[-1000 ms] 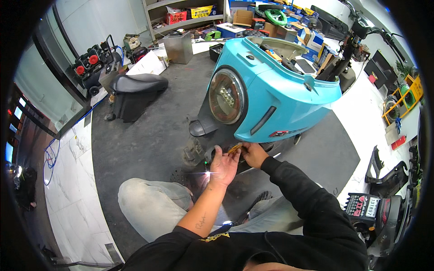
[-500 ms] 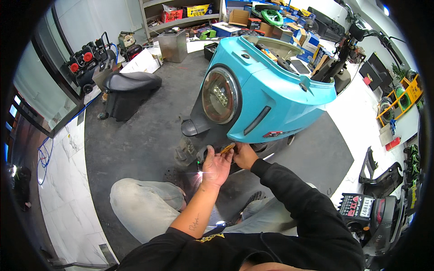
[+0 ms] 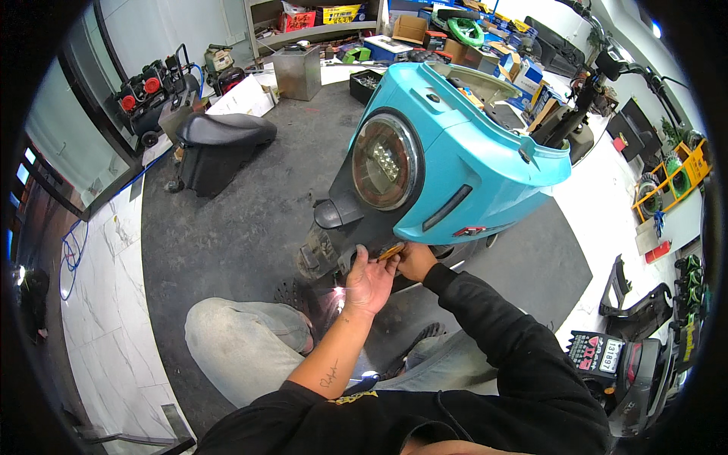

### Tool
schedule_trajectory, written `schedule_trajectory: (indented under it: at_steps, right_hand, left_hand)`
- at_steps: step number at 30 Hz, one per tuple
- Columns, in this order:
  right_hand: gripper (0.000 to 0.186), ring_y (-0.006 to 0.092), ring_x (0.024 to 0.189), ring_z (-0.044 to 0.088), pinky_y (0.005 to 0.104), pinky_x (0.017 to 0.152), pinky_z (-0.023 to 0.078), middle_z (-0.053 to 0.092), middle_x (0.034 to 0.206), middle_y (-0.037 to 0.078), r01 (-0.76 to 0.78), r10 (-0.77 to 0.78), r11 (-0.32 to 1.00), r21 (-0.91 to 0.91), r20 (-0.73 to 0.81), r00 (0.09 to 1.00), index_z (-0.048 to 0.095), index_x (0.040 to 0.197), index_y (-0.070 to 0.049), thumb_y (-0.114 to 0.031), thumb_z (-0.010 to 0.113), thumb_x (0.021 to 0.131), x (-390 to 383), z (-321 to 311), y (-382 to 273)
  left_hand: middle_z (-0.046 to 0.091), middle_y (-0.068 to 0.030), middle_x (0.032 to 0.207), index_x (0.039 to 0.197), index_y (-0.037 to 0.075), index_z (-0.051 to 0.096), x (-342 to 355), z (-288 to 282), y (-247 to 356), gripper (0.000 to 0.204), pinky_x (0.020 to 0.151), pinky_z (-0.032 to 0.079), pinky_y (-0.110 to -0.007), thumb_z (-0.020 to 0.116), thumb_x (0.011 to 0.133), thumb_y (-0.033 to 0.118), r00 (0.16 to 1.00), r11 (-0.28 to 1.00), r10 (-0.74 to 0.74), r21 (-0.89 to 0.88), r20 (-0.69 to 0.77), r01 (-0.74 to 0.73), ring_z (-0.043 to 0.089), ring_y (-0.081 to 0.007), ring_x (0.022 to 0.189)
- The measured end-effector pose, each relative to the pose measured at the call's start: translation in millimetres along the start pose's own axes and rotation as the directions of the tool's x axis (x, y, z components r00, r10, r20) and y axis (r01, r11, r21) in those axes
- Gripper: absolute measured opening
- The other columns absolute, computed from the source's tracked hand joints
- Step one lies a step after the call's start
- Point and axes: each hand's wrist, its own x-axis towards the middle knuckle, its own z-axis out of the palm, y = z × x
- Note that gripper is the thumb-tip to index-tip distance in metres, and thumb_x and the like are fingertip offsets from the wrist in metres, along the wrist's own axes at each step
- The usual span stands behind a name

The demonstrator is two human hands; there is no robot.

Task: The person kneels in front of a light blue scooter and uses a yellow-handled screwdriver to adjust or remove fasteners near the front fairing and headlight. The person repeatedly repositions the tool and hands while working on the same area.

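Note:
At the lower front of the turquoise scooter front (image 3: 485,189), with its round headlight (image 3: 385,155), both my hands meet at a small flat amber piece (image 3: 390,250). My left hand (image 3: 368,284) is palm up, its curled fingertips gripping the piece from the left. My right hand (image 3: 415,262) pinches it from the right, fingertips partly hidden. Just behind them are dark plastic lower parts (image 3: 337,216) and a grimy dark component (image 3: 315,258). A bright glare below my left hand obscures what lies there.
I sit cross-legged on a dark mat (image 3: 212,243). A detached black seat (image 3: 220,152) lies left, near a compressor (image 3: 140,98). Cluttered boxes and shelving (image 3: 318,34) stand behind. At right are black plastic panels (image 3: 633,311), another dark vehicle (image 3: 622,375) and a yellow rack (image 3: 671,174).
The view has shifted a little. My hands keep their hold on the amber piece under the turquoise panel, with only slight movement of the fingers.

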Motion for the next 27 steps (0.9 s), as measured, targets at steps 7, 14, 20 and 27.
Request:
schedule_trajectory:
  at_steps: [7,14,20,27]
  right_hand:
    - [0.025,0.0414,0.093,0.064,0.0473,0.083,0.050,0.068,0.094,0.022,0.077,-0.102,0.977,-0.197,-0.120,0.988,0.070,0.099,-0.002,-0.015,0.066,0.079,-0.1,3.6,2.2]
    - [0.024,0.0432,0.095,0.061,0.0482,0.085,0.049,0.067,0.096,0.022,0.050,-0.086,0.962,-0.269,-0.122,0.989,0.070,0.093,0.000,-0.018,0.064,0.079,-1.9,1.4,0.0]
    - [0.036,0.0481,0.095,0.060,0.0519,0.083,0.048,0.064,0.096,0.029,0.030,-0.040,0.993,-0.113,-0.093,0.995,0.061,0.102,0.006,-0.021,0.069,0.080,0.0,1.8,6.1]
    - [0.031,0.0436,0.097,0.061,0.0485,0.086,0.048,0.066,0.098,0.024,0.112,-0.153,0.955,-0.274,-0.134,0.979,0.067,0.100,0.002,-0.022,0.064,0.081,1.0,3.0,3.9]
  left_hand:
    - [0.065,-0.0141,0.120,0.116,0.004,0.061,0.8,-0.6,-0.7,0.047,0.099,0.046,-0.038,0.072,0.091,0.042,1.000,1.000,0.016,-0.011,0.007,-0.016,0.059,-0.0282,0.115]
    - [0.064,-0.0146,0.120,0.118,0.004,0.059,1.1,-2.8,-3.2,0.047,0.098,0.048,-0.038,0.070,0.093,0.042,1.000,0.999,0.030,-0.033,0.001,-0.030,0.059,-0.0287,0.115]
    - [0.064,-0.0103,0.121,0.122,0.005,0.060,2.9,-3.7,-4.0,0.049,0.100,0.045,-0.037,0.066,0.095,0.045,1.000,1.000,0.022,0.009,0.015,-0.022,0.059,-0.0268,0.115]
    - [0.065,-0.0102,0.123,0.125,0.005,0.059,4.0,-6.6,-3.7,0.050,0.099,0.045,-0.037,0.066,0.095,0.044,0.999,1.000,0.018,0.010,0.035,-0.018,0.058,-0.0261,0.117]
